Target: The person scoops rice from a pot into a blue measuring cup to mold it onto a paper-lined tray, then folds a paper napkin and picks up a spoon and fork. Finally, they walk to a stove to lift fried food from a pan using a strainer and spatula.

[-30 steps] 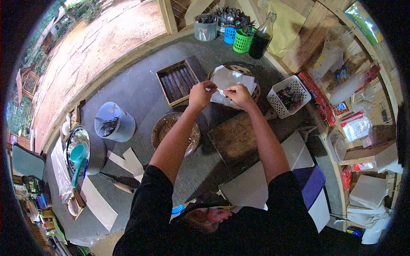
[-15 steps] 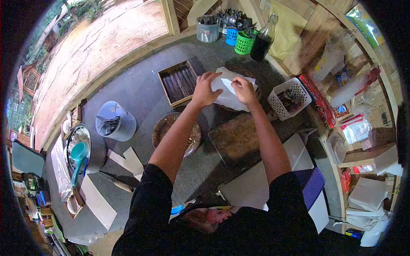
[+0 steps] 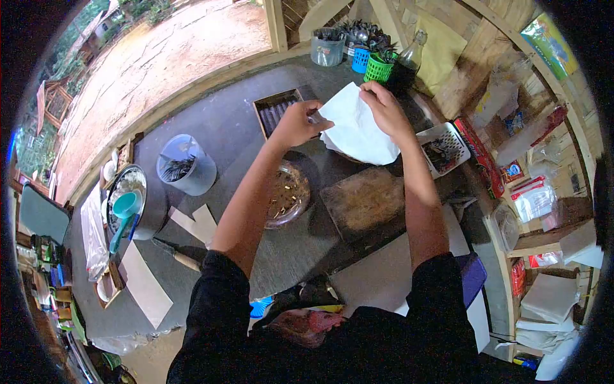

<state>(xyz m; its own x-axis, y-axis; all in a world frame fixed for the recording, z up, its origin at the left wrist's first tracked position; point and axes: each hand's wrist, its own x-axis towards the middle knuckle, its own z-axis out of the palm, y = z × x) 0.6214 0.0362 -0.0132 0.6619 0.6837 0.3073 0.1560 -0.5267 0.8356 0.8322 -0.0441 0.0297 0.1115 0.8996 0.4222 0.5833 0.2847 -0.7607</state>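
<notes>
A sheet of white paper (image 3: 361,131) is lifted and tilted between my hands, over what looks like a round basket whose rim shows only at the lower edge. My right hand (image 3: 387,114) pinches the sheet at its upper right edge. At the left edge, my left hand (image 3: 297,127) has its thumb and fingers curled round the paper's margin. Just behind my left hand, a wooden box (image 3: 272,109) holds dark rolls in a row. Nearer to me are a round glass dish (image 3: 288,195) with small bits in it and a worn wooden board (image 3: 364,201).
A white perforated basket (image 3: 451,150) stands at the right. Cutlery tubs, a green basket (image 3: 380,67) and a dark bottle (image 3: 406,64) line the back. To the left are a clear bucket (image 3: 198,173), a pot with a teal dipper (image 3: 126,205), and a knife (image 3: 182,257).
The white paper has been raised and spread upright, with my right hand moving up and right along its edge. My left hand has shifted slightly left and down. The camera view has moved a little.
</notes>
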